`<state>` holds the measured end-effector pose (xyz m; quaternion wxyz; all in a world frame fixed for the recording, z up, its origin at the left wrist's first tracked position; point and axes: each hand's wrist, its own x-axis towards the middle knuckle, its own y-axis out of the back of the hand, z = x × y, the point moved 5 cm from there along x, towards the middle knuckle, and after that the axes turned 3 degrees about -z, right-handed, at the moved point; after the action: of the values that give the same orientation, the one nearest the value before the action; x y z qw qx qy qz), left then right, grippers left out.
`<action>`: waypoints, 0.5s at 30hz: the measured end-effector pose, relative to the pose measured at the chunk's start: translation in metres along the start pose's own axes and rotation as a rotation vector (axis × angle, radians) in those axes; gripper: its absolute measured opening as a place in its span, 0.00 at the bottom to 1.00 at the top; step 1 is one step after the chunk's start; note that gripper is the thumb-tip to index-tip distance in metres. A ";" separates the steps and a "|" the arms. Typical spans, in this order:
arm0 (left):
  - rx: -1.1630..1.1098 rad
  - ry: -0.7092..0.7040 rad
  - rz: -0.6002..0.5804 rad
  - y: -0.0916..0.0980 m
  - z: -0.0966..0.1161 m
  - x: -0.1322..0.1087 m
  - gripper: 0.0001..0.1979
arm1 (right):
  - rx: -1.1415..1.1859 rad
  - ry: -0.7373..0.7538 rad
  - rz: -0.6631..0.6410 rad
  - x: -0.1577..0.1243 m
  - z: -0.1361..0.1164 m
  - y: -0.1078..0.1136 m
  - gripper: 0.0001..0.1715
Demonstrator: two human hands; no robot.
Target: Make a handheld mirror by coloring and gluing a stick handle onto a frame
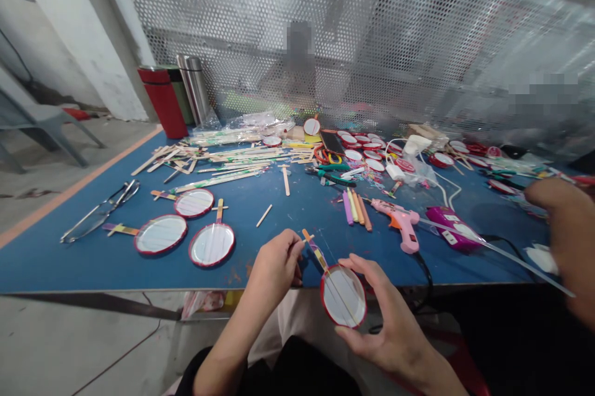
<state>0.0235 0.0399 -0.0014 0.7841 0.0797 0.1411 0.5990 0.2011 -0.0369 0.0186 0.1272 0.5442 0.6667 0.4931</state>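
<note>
My right hand [383, 315] cups a small round paddle [343, 297] with a red rim and a white face, held just in front of the table edge. A striped wooden stick [316, 252] runs up from it as a handle. My left hand [275, 266] pinches near the top of that stick, fingers closed. Three finished paddles [160, 234] [194, 202] [212, 244] of the same kind lie on the blue table [56, 259] to the left.
A pink glue gun [400, 221], coloured sticks [356, 207], a purple box [453, 227], loose craft sticks [223, 160], red lids [367, 154], pliers [332, 176] and metal tongs [100, 210] lie about. Flasks [195, 89] stand at the back. Another person's arm [567, 235] reaches in at right.
</note>
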 end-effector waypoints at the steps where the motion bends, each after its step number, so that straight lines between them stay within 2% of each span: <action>1: 0.001 0.002 0.001 0.000 0.000 0.000 0.11 | -0.003 -0.001 -0.001 0.000 0.000 0.000 0.48; 15: 0.002 0.005 0.004 0.000 0.001 -0.001 0.11 | -0.020 0.008 0.002 0.000 -0.001 0.001 0.47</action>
<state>0.0236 0.0391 0.0000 0.7826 0.0792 0.1434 0.6005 0.2011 -0.0368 0.0196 0.1295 0.5417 0.6616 0.5021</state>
